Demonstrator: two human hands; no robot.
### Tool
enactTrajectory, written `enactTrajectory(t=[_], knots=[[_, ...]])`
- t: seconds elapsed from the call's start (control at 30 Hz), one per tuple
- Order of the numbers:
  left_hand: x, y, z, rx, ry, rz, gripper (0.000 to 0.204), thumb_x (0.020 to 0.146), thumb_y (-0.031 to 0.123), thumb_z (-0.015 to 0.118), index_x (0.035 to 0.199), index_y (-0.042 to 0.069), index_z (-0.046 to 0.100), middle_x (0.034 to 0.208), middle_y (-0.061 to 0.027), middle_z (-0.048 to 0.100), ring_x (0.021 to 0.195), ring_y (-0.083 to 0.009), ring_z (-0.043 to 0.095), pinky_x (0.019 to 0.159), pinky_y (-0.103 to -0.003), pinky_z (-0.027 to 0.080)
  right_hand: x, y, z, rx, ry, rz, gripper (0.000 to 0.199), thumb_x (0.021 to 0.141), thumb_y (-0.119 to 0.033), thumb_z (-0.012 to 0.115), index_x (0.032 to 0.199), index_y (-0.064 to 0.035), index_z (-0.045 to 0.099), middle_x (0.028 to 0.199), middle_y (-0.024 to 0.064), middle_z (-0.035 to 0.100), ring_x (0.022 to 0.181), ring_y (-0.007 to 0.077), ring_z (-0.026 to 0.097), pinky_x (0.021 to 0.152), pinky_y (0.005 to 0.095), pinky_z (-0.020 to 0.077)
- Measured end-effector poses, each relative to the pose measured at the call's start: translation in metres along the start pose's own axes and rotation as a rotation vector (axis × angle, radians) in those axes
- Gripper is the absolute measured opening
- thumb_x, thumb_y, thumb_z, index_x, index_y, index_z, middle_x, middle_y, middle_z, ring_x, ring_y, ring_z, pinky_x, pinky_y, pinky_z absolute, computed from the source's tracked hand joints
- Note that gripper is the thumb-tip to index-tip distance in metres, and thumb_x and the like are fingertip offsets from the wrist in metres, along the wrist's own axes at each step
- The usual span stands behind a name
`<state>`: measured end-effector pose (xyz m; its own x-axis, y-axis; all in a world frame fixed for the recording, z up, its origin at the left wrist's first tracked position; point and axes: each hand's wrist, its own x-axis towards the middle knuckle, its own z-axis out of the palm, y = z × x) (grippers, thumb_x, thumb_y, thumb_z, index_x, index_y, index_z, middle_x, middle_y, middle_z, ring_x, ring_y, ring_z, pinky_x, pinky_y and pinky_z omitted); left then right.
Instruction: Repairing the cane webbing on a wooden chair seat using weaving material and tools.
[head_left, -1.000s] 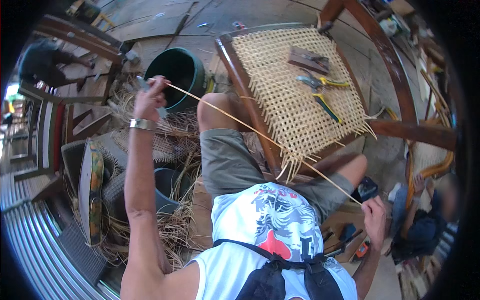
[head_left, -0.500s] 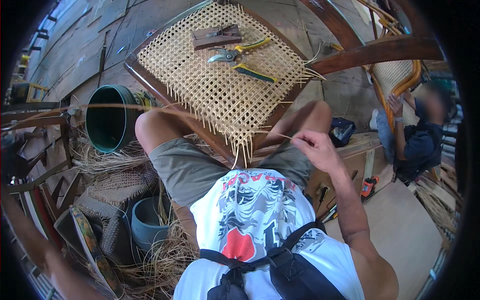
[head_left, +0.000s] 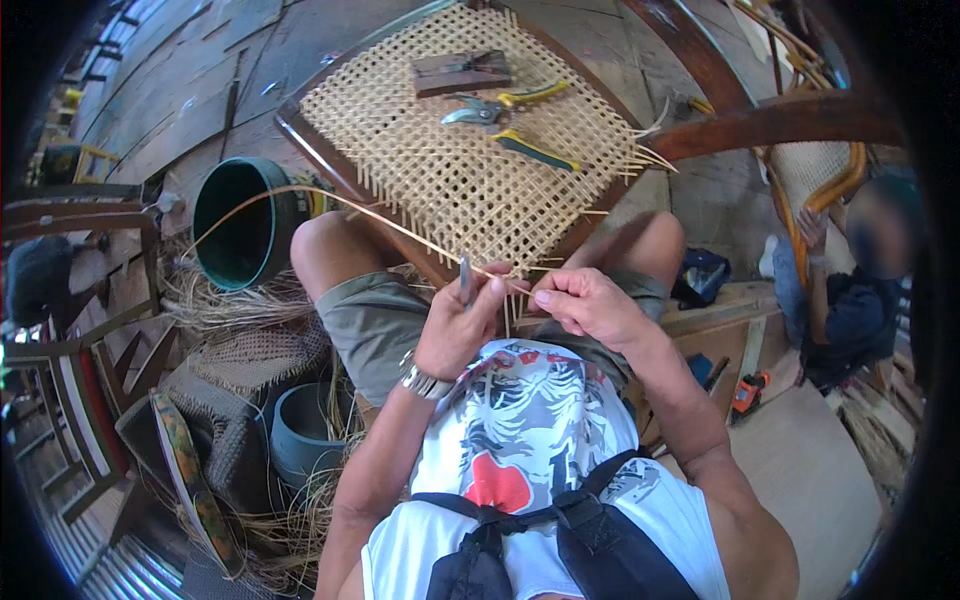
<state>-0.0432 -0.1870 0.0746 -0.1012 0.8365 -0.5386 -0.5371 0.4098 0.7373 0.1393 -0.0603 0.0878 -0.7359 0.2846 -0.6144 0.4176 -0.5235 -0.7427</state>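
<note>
A chair seat of woven cane (head_left: 450, 170) in a dark wooden frame rests against my knees. My left hand (head_left: 460, 325) pinches a long cane strand (head_left: 330, 200) at the seat's near edge and also holds a thin dark tool. The strand arcs up and left over a green bucket (head_left: 245, 225). My right hand (head_left: 590, 305) is closed on the same strand's end right beside the left hand, at the seat's loose fringe. Yellow-handled pliers (head_left: 510, 100), a second yellow-handled tool (head_left: 535, 150) and a flat wooden piece (head_left: 462, 72) lie on the weave.
Loose cane bundles and woven mats (head_left: 250, 350) pile at my left, with a grey pot (head_left: 305, 430). A wooden chair frame (head_left: 770, 120) stands at right, where another person (head_left: 850, 300) sits. An orange tool (head_left: 748, 392) lies on the floor.
My left hand, stretched far out to the left with the strand a second ago, has come in to the seat edge. Both hands now meet there. The view has tilted toward the seat.
</note>
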Motion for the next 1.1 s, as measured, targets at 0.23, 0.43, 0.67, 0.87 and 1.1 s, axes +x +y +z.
enactTrajectory(t=[0.23, 0.43, 0.67, 0.87, 1.1], knots=[[0.008, 0.058, -0.115, -0.071, 0.162, 0.233, 0.020, 0.102, 0.026, 0.061, 0.107, 0.007, 0.064, 0.097, -0.0069, 0.072, 0.049, -0.0014, 0.040, 0.044, -0.018, 0.028, -0.077, 0.005, -0.050, -0.527, 0.068, -0.081, 0.019, 0.096, -0.017, 0.062, 0.094, 0.0004, 0.070, 0.089, 0.0048, 0.069, 0.083, 0.0131, 0.063, 0.077, 0.0291, 0.0503], [-0.004, 0.079, -0.203, -0.167, 0.428, 0.299, 0.018, 0.102, 0.021, 0.060, 0.107, 0.004, 0.064, 0.097, -0.0059, 0.071, 0.050, -0.0020, 0.043, 0.045, -0.017, 0.033, -0.164, 0.030, -0.152, -1.026, 0.412, 0.229, 0.019, 0.091, -0.015, 0.064, 0.099, 0.0017, 0.069, 0.088, 0.0140, 0.068, 0.088, 0.0278, 0.066, 0.082, 0.0360, 0.0508], [-0.001, 0.049, -0.137, -0.201, 0.430, 0.349, 0.017, 0.098, 0.025, 0.067, 0.101, 0.008, 0.066, 0.093, -0.0087, 0.074, 0.048, -0.0031, 0.047, 0.041, -0.017, 0.033, -0.063, -0.026, -0.040, -1.049, 0.690, -0.510, 0.049, 0.089, -0.009, 0.068, 0.135, -0.0015, 0.054, 0.132, 0.0175, 0.055, 0.127, 0.0321, 0.052, 0.108, 0.0402, 0.0408], [0.002, 0.028, -0.057, -0.307, 0.243, 0.205, 0.024, 0.097, 0.028, 0.068, 0.104, 0.005, 0.067, 0.094, -0.0067, 0.075, 0.050, -0.0036, 0.049, 0.043, -0.017, 0.035, 0.053, -0.015, 0.067, -0.524, 0.355, -0.601, 0.026, 0.095, -0.009, 0.065, 0.120, -0.0018, 0.062, 0.101, 0.0091, 0.065, 0.083, 0.0121, 0.060, 0.067, 0.0294, 0.0506], [0.007, 0.054, -0.162, 0.000, 0.510, 0.355, 0.020, 0.094, 0.024, 0.072, 0.092, 0.005, 0.066, 0.088, -0.0044, 0.074, 0.055, -0.0045, 0.053, 0.047, -0.019, 0.040, -0.030, 0.003, -0.027, -0.577, 0.463, -0.225, 0.010, 0.096, -0.010, 0.065, 0.095, 0.0000, 0.069, 0.078, -0.0039, 0.060, 0.073, 0.0032, 0.052, 0.066, 0.0208, 0.0443]])
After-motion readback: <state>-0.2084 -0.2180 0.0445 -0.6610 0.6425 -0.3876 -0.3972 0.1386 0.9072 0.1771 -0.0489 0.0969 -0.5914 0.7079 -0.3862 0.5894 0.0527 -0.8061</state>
